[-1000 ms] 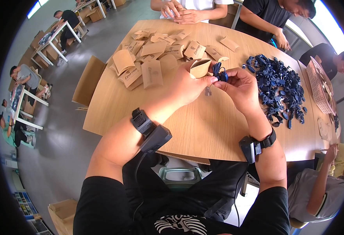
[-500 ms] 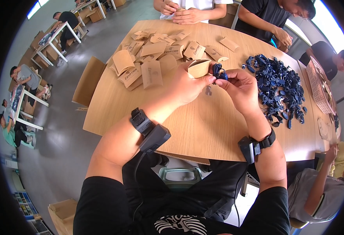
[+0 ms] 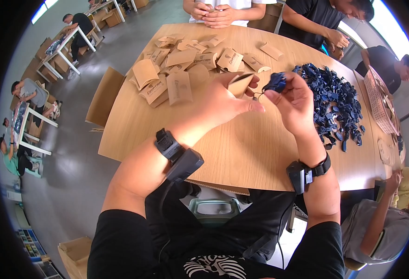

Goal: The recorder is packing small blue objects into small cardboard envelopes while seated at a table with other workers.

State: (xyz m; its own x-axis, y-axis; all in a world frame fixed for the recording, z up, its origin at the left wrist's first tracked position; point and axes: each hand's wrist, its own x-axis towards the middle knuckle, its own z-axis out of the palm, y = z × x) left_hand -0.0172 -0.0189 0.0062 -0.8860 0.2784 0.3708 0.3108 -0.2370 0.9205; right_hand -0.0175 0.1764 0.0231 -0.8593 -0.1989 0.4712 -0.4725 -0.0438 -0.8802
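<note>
My left hand [image 3: 230, 100] is closed around a small brown cardboard pillow box [image 3: 240, 84], whose end facing right looks unfolded. Its thumb sticks out to the right below the box. Just right of the box, my right hand [image 3: 295, 98] pinches a dark blue corded item [image 3: 275, 83] with a thin dark loop hanging toward the box. The item's exact kind does not show. Beyond my left hand lie several brown pillow boxes [image 3: 180, 87] in a loose heap. Right of my right hand spreads a pile of similar dark blue corded pieces [image 3: 334, 104].
The wooden table [image 3: 213, 149] has a curved edge. A pink basket [image 3: 379, 100] stands at its right side, and an open carton [image 3: 106, 97] at its left. Co-workers sit across and to the right. A green stool [image 3: 213, 209] shows below the near edge.
My right hand has moved right and slightly up with the blue corded item, away from my left thumb. The box in my left hand has turned, its end now facing more to the right.
</note>
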